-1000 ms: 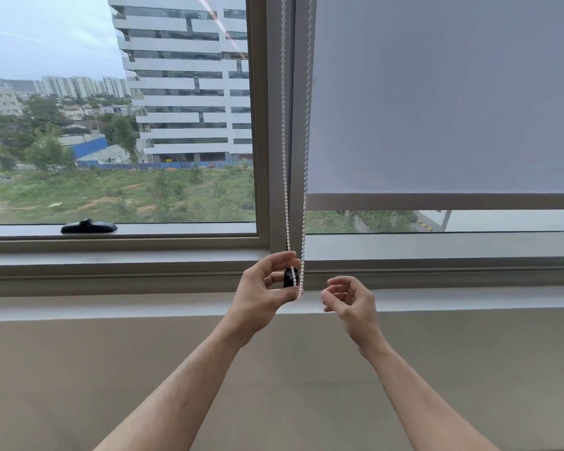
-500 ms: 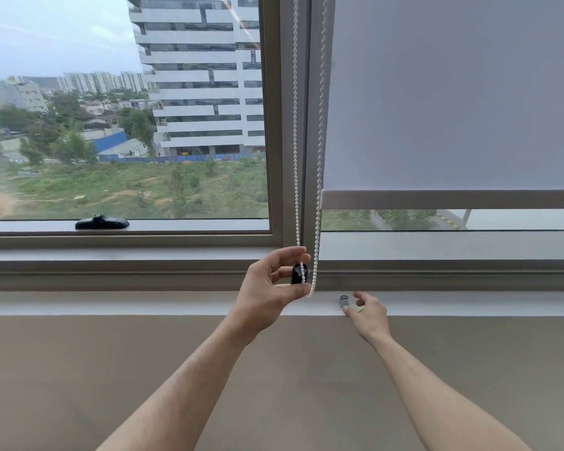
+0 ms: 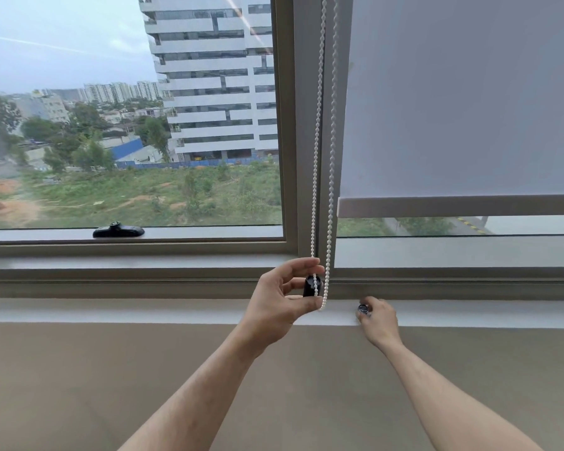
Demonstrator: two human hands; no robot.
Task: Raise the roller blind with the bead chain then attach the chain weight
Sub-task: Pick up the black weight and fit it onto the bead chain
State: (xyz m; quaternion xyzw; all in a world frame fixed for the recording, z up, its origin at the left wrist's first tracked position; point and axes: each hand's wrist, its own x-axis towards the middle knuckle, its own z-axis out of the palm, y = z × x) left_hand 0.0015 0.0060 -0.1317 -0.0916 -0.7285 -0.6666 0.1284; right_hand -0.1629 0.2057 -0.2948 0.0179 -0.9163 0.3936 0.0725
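Pinching a black chain weight [image 3: 312,285] on the white bead chain [image 3: 316,157], the left hand [image 3: 279,305] stays clamped; the right hand [image 3: 378,317] closes on a small metal piece [image 3: 362,309].

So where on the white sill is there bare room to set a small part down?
The sill is bare left of the left hand, and again right of the right hand out to the frame edge. It is crowded between the hands, around the chain, the black weight and a small metal piece.
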